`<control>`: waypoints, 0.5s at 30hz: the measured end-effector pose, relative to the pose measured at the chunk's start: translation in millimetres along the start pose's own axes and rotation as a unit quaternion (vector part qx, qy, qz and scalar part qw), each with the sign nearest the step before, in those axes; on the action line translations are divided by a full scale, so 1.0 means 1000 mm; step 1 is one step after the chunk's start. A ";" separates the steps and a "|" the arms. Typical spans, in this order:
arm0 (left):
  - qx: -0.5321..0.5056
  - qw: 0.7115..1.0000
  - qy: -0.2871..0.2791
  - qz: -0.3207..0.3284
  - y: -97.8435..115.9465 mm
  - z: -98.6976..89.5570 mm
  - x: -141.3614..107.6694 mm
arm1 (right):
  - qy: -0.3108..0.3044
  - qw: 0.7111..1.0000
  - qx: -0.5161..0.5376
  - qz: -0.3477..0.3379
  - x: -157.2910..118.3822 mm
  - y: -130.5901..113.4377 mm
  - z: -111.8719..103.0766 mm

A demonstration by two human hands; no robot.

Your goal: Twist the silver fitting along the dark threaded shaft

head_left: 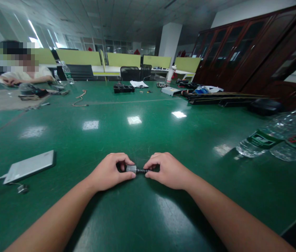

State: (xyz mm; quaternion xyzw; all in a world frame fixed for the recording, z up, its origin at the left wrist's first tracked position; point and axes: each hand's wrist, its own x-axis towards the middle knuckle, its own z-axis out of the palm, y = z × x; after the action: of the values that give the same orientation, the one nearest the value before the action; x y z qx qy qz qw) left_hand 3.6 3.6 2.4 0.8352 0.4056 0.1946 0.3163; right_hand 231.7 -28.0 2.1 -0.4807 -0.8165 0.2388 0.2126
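A small silver metal cylinder [131, 169] is pinched between the thumb and fingers of my left hand [111, 171], low in the middle of the view. From its right end a thin dark ridged shaft [140, 170] points toward my right hand [167, 170]. The thumb and fingers of my right hand close on the shaft's far end, and its tip is hidden by them. Cylinder and shaft lie in one line, just above the green table [137, 140].
At the left lies a silver slab-shaped device [31, 166] with a white cable, beside a small metal part [22, 189]. Plastic bottles [265, 138] stand at the right. Farther back are a black tray [124, 88], a cord [79, 98] and a seated person [27, 75].
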 end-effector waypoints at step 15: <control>0.003 1.000 -0.002 -0.007 -0.001 0.000 -0.002 | 0.004 0.997 -0.022 0.067 -0.005 0.004 -0.008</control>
State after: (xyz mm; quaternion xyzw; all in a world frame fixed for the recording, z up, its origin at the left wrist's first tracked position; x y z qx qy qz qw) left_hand 2.2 2.8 1.1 0.8334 0.4119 0.1896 0.3159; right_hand 241.2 -29.2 5.9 -0.5400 -0.7864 0.2332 0.1886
